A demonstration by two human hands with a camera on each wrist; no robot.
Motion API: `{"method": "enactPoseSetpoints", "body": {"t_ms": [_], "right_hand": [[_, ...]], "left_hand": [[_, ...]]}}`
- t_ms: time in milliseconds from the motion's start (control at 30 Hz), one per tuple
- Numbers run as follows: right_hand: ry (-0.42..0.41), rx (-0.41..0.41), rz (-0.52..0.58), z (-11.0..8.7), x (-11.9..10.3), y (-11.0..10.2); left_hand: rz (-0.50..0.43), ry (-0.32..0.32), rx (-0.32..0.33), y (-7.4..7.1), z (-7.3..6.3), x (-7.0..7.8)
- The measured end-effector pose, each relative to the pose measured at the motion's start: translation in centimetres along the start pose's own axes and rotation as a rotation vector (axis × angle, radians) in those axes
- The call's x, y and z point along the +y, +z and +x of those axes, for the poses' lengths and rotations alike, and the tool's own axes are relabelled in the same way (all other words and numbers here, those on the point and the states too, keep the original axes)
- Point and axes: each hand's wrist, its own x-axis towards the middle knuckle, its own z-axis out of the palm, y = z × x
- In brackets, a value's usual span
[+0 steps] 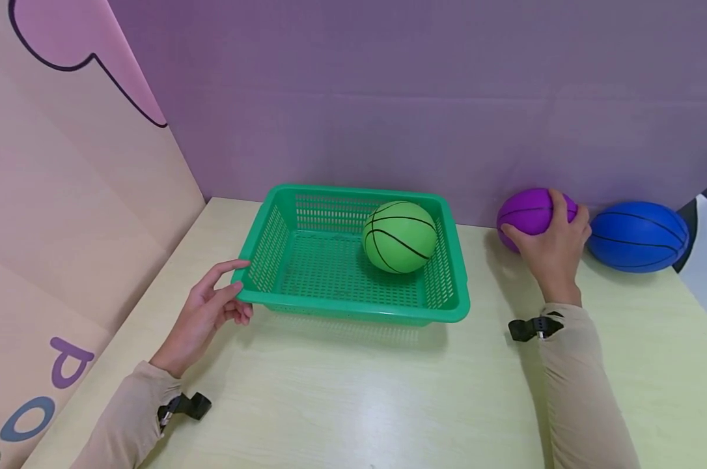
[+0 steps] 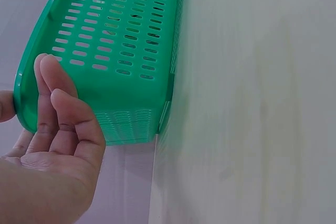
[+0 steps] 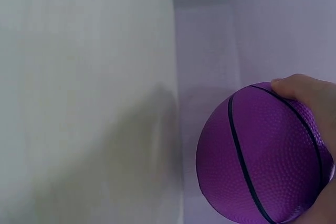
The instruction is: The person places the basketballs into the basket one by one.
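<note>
A green plastic basket (image 1: 353,310) with slotted walls stands on the table, a light green ball (image 1: 399,237) with black lines lying in its right part. At the basket's near left corner, my left hand (image 1: 204,309) pinches the rim between thumb and fingers; the left wrist view shows fingers under the rim beside the slotted wall (image 2: 115,40). Toward the back right, my right hand (image 1: 555,244) grips a purple ball (image 1: 525,212) with black lines, thumb on one side and fingers over the other. The right wrist view shows the purple ball (image 3: 257,156) close up.
Just right of the purple ball sits a blue ball (image 1: 638,236) near the table's right edge. A purple wall panel (image 1: 412,130) rises behind the table (image 1: 342,404). On the left stands a pale panel with printed letters (image 1: 72,361).
</note>
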Motion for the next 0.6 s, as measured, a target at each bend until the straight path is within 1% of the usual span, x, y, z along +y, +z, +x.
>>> {"method": "enactPoseSetpoints", "body": {"t_ms": [300, 433, 600], "right_hand": [[-0.048, 0.041, 0.046, -0.2, -2.2, -1.2], [-0.071, 0.05, 0.051, -0.3, -2.7, -1.4], [-0.081, 0.064, 0.069, -0.2, -3.3, -1.8]], "left_hand": [[0.012, 0.003, -0.006, -0.1, 0.0, -0.1], [0.014, 0.004, -0.008, -0.1, 0.0, -0.1], [0.011, 0.001, -0.004, -0.1, 0.0, -0.1]]}}
